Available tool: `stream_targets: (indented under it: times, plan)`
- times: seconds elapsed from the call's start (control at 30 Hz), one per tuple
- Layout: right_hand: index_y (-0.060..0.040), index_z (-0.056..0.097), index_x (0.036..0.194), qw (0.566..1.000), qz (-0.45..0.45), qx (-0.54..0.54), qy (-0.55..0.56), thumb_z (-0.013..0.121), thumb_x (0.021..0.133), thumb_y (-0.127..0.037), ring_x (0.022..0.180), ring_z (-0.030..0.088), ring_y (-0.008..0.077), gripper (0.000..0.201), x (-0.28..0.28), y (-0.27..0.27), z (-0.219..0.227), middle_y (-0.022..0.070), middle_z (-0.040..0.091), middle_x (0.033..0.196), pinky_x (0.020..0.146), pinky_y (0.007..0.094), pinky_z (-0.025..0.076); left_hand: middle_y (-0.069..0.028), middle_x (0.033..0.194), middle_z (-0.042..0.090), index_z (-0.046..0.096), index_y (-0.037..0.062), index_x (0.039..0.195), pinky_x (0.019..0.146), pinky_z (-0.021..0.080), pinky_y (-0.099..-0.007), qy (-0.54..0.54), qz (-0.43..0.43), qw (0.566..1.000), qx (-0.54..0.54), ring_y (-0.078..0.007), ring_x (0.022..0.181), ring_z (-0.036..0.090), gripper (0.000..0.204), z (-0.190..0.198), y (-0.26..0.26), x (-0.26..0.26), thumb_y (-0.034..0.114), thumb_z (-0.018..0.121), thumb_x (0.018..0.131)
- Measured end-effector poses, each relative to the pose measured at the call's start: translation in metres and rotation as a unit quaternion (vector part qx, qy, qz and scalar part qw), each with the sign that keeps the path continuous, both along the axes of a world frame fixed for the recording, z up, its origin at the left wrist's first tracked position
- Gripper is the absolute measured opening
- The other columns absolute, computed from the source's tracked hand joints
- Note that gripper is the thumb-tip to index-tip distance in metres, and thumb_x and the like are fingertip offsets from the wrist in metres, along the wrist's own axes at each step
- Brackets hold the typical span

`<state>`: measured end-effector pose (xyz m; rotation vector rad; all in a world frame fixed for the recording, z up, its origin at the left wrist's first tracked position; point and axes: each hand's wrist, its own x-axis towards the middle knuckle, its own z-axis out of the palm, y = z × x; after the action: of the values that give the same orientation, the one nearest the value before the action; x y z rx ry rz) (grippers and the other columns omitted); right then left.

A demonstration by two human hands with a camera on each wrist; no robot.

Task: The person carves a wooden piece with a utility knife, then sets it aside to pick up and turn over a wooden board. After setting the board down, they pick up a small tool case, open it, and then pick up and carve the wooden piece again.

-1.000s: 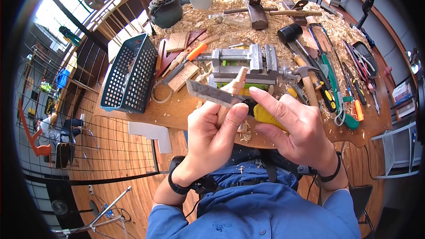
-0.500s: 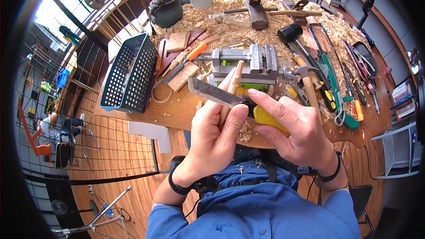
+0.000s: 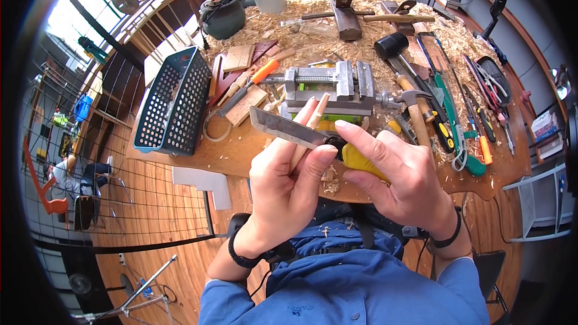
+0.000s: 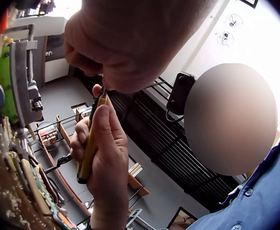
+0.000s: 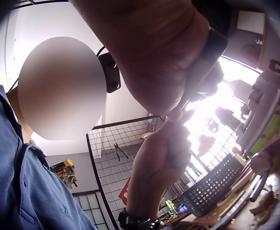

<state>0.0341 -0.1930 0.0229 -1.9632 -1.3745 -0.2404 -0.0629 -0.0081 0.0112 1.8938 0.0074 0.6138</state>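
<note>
In the head view my left hand (image 3: 283, 183) holds a slim, whittled wooden stick (image 3: 320, 111), its pale tip pointing away from me past the fingers. My right hand (image 3: 412, 177) grips a utility knife by its yellow handle (image 3: 363, 164), index finger stretched along it. The knife's broad blade (image 3: 286, 129) lies across the stick, and my left thumb presses at the blade near the handle. In the left wrist view the yellow-and-black knife (image 4: 86, 158) sits in the right fist. The stick is mostly hidden behind the left fingers and blade.
Beyond the hands a metal vise (image 3: 331, 87) stands on the shaving-covered bench (image 3: 238, 161). A perforated basket (image 3: 171, 105) is at left, beside an orange-handled chisel (image 3: 247, 89). On the right lie a hammer (image 3: 417, 108), a black mallet (image 3: 391, 45) and a green-handled saw (image 3: 472, 165).
The stick has turned and tilted in my left hand, showing a narrower side than a second ago. The blade stays across it with only a small shift. The head view has moved slightly.
</note>
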Motion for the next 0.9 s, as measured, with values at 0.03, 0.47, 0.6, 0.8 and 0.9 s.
stream_targets:
  times: [0.03,0.47,0.6,0.8,0.9]
  plan:
    - [-0.0022,0.059,0.143,1.000,-0.003,0.000,0.002,0.079,0.087,-0.016,0.064,0.058,0.0283,0.061,0.000,0.000,0.000,0.0124,0.060,0.079,0.056,0.0395,0.049,-0.0062,0.109,0.070,0.049,-0.0076,0.149,0.074,0.047,-0.0191,-0.023,0.001,1.000,0.012,-0.0029,0.080,0.051,0.053,0.000,0.000,0.001,0.006,0.067,0.100]
    - [-0.0009,0.058,0.144,1.000,0.013,0.003,0.017,0.077,0.090,-0.018,0.063,0.057,0.0284,0.060,0.001,-0.001,0.001,0.0118,0.057,0.077,0.056,0.0394,0.048,-0.0252,0.156,0.047,0.054,-0.0128,0.136,0.094,0.048,-0.0259,0.015,-0.072,0.984,-0.159,-0.0108,0.114,0.055,0.039,-0.002,-0.001,0.000,0.004,0.063,0.103]
    - [-0.0010,0.058,0.144,1.000,0.008,0.009,0.008,0.078,0.089,-0.019,0.061,0.056,0.0282,0.061,0.001,0.000,0.000,0.0115,0.056,0.076,0.055,0.0398,0.047,-0.0187,0.146,0.058,0.054,-0.0113,0.140,0.088,0.048,-0.0238,0.004,-0.047,0.993,-0.104,-0.0077,0.102,0.055,0.043,0.000,-0.001,0.000,0.004,0.064,0.102]
    - [-0.0012,0.058,0.144,1.000,0.005,0.012,-0.005,0.078,0.088,-0.019,0.061,0.056,0.0280,0.062,0.002,0.001,-0.002,0.0115,0.056,0.075,0.054,0.0401,0.047,-0.0117,0.124,0.071,0.055,-0.0084,0.143,0.079,0.049,-0.0222,0.043,-0.008,0.996,-0.075,-0.0065,0.087,0.055,0.046,0.004,-0.001,-0.003,0.005,0.068,0.100]
    - [-0.0013,0.058,0.144,1.000,0.005,0.014,-0.007,0.079,0.088,-0.019,0.062,0.057,0.0282,0.062,0.002,0.001,-0.002,0.0118,0.057,0.077,0.055,0.0399,0.048,-0.0134,0.123,0.072,0.055,-0.0078,0.143,0.082,0.050,-0.0233,0.021,-0.009,0.999,-0.038,-0.0079,0.090,0.059,0.047,0.003,0.001,0.000,0.007,0.068,0.100]
